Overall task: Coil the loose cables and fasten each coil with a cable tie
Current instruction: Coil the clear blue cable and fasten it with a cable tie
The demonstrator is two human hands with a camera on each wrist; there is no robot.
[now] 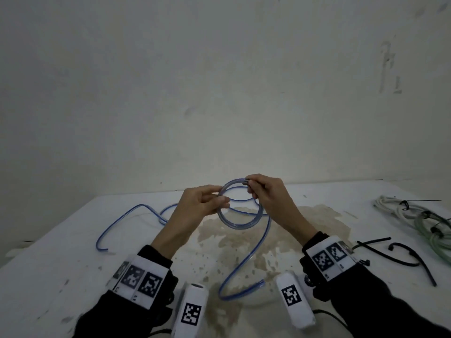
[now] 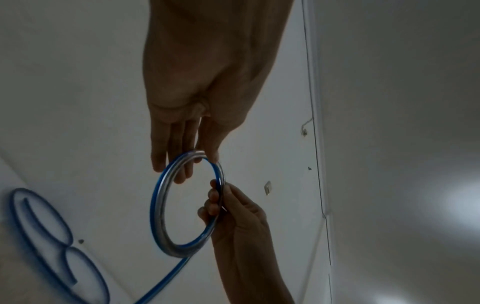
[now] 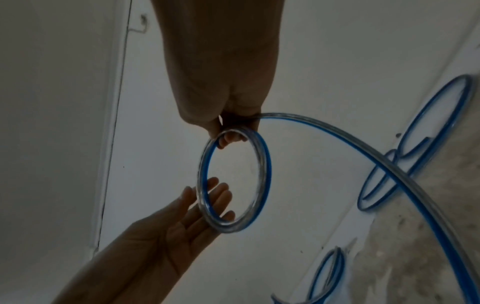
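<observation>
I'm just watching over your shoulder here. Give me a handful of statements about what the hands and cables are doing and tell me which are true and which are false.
1. Both hands hold a small coil of blue cable above the table. True.
2. The whole blue cable is already wound up. False: a long loose stretch trails down and snakes over the table.
3. The right hand pinches the top of the coil. True.
4. The left hand holds a black cable tie. False: it holds the coil's side; black cable ties lie on the table to the right.
5. Tied bundles lie at the far right. True.
</observation>
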